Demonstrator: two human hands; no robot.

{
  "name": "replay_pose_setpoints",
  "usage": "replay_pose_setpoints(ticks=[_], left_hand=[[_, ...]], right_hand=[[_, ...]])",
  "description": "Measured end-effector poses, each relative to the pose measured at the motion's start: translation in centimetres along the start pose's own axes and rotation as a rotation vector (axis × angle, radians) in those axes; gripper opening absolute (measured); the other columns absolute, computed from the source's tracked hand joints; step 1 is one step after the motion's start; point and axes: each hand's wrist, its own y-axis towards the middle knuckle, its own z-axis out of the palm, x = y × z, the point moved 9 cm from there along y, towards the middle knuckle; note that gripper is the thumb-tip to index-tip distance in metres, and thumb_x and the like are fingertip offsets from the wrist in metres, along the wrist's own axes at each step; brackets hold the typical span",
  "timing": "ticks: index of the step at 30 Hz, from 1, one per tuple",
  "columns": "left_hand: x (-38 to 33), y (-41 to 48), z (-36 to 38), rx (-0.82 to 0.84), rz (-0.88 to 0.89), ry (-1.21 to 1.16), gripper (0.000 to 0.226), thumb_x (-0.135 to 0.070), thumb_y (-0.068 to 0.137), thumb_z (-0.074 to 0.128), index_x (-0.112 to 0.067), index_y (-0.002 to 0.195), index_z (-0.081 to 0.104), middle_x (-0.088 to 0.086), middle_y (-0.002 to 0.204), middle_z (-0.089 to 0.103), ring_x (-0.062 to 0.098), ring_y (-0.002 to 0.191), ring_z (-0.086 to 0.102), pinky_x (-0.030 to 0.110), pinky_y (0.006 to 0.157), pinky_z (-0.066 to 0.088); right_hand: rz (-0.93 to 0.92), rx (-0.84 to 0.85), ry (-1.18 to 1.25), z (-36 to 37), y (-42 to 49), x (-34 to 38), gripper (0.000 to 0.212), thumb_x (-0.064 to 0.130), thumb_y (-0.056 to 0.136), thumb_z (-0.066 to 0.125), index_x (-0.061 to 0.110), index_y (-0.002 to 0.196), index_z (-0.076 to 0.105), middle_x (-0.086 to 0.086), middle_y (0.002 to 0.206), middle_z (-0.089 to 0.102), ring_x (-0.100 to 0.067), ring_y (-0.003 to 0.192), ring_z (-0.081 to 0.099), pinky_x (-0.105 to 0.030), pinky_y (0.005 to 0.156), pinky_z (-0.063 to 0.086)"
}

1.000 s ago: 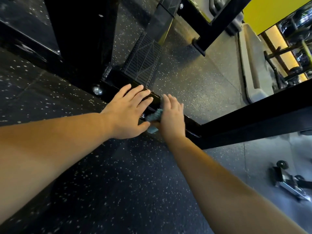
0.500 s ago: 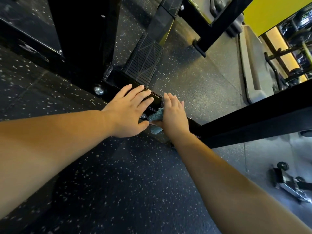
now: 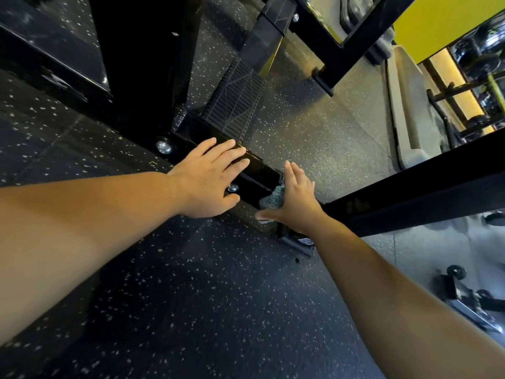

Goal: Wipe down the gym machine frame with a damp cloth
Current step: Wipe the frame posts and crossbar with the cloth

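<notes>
Head view: left hand lies flat, fingers straight, on the black frame beam at floor level. At its 3 o'clock the right hand, fingers extended and thumb spread, presses a grey-blue cloth against the beam's side face. Ribbed footplate at 12 o'clock of the left hand; hex bolt at 10 o'clock. Speckled rubber floor below

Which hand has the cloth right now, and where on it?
The right hand pins the cloth under its palm against the frame bar, fingers straight; left hand lies flat on the bar.
</notes>
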Motion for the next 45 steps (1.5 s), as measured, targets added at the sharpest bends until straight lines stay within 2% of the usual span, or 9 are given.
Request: replay_pose_setpoints(ticks=[5, 11, 15, 18, 22, 25, 30, 38, 45], left_hand=[[0.0, 0.1, 0.1, 0.013, -0.016, 0.024, 0.073, -0.055, 0.095, 0.019, -0.017, 0.15, -0.009, 0.001, 0.157, -0.015, 0.02, 0.143, -0.02, 0.04, 0.117, -0.012], [-0.1, 0.2, 0.2, -0.015, -0.043, 0.08, 0.072, -0.054, 0.095, 0.018, -0.017, 0.149, -0.012, 0.001, 0.157, -0.016, 0.02, 0.143, -0.021, 0.04, 0.116, -0.012], [-0.2, 0.2, 0.3, -0.002, -0.036, 0.073, 0.071, -0.052, 0.096, 0.018, -0.017, 0.149, -0.012, 0.001, 0.157, -0.016, 0.02, 0.143, -0.021, 0.04, 0.115, -0.013], [-0.2, 0.2, 0.3, -0.005, -0.037, 0.061, 0.073, -0.053, 0.096, 0.02, -0.016, 0.149, -0.013, 0.002, 0.157, -0.016, 0.021, 0.143, -0.021, 0.041, 0.115, -0.014], [-0.6, 0.1, 0.4, 0.002, -0.059, 0.088, 0.077, -0.057, 0.094, 0.019, -0.013, 0.147, -0.016, 0.005, 0.156, -0.02, 0.024, 0.142, -0.024, 0.044, 0.113, -0.016], [-0.7, 0.0, 0.3, -0.016, -0.069, 0.092, 0.077, -0.057, 0.093, 0.015, -0.013, 0.148, -0.015, 0.006, 0.156, -0.02, 0.024, 0.142, -0.023, 0.044, 0.113, -0.016], [-0.2, -0.1, -0.5, -0.1, -0.029, 0.029, 0.093, -0.051, 0.066, -0.01, -0.016, 0.151, 0.002, 0.002, 0.159, -0.003, 0.02, 0.145, -0.009, 0.035, 0.111, -0.016], [-0.2, 0.0, -0.3, -0.061, -0.046, 0.011, 0.077, -0.047, 0.081, 0.012, -0.018, 0.151, -0.001, 0.0, 0.158, -0.008, 0.017, 0.144, -0.014, 0.035, 0.114, -0.014], [-0.4, 0.2, -0.6, -0.085, -0.134, -0.09, 0.066, -0.038, 0.095, 0.035, -0.018, 0.151, 0.006, -0.002, 0.159, -0.003, 0.015, 0.145, -0.011, 0.035, 0.114, -0.013]], right_hand=[[-0.044, -0.052, 0.003, -0.8, 0.7, 1.7, 0.107, 0.046, 0.079, 0.072, 0.012, 0.153, 0.002, -0.008, 0.16, 0.008, -0.024, 0.147, 0.005, -0.047, 0.117, -0.003], [-0.102, -0.175, -0.047, -0.9, 1.9, 4.9, 0.104, 0.032, 0.077, 0.078, 0.012, 0.152, 0.01, -0.006, 0.158, 0.015, -0.023, 0.146, 0.013, -0.045, 0.118, 0.003], [-0.044, -0.146, -0.125, 0.0, 0.2, -0.5, 0.105, 0.02, 0.075, 0.081, 0.015, 0.153, 0.01, -0.004, 0.16, 0.012, -0.022, 0.147, 0.012, -0.043, 0.118, 0.001], [0.043, -0.124, -0.335, 0.5, -1.2, -4.2, 0.09, 0.011, 0.088, 0.068, 0.009, 0.152, 0.005, -0.01, 0.16, 0.009, -0.026, 0.147, 0.009, -0.038, 0.119, 0.005], [0.056, -0.077, -0.212, 0.2, -0.7, -2.1, 0.098, 0.027, 0.081, 0.075, 0.007, 0.151, 0.009, -0.013, 0.158, 0.014, -0.03, 0.146, 0.012, -0.04, 0.12, 0.009], [-0.061, -0.17, -0.142, -0.6, 1.1, 3.0, 0.102, 0.042, 0.073, 0.078, 0.008, 0.149, 0.019, -0.01, 0.156, 0.02, -0.027, 0.145, 0.017, -0.041, 0.119, 0.012], [-0.178, -0.288, -0.11, -0.7, 1.4, 5.4, 0.103, 0.038, 0.077, 0.076, 0.009, 0.152, 0.012, -0.009, 0.159, 0.014, -0.024, 0.147, 0.013, -0.042, 0.12, 0.006], [0.074, -0.141, -0.24, 0.8, -2.0, -4.1, 0.091, 0.029, 0.092, 0.062, 0.004, 0.152, -0.001, -0.013, 0.16, 0.0, -0.029, 0.148, 0.001, -0.037, 0.121, 0.006], [-0.123, -0.191, -0.146, -0.5, 1.3, 5.5, 0.102, 0.048, 0.084, 0.064, 0.008, 0.153, 0.001, -0.01, 0.161, -0.001, -0.027, 0.148, -0.001, -0.045, 0.118, -0.001]])
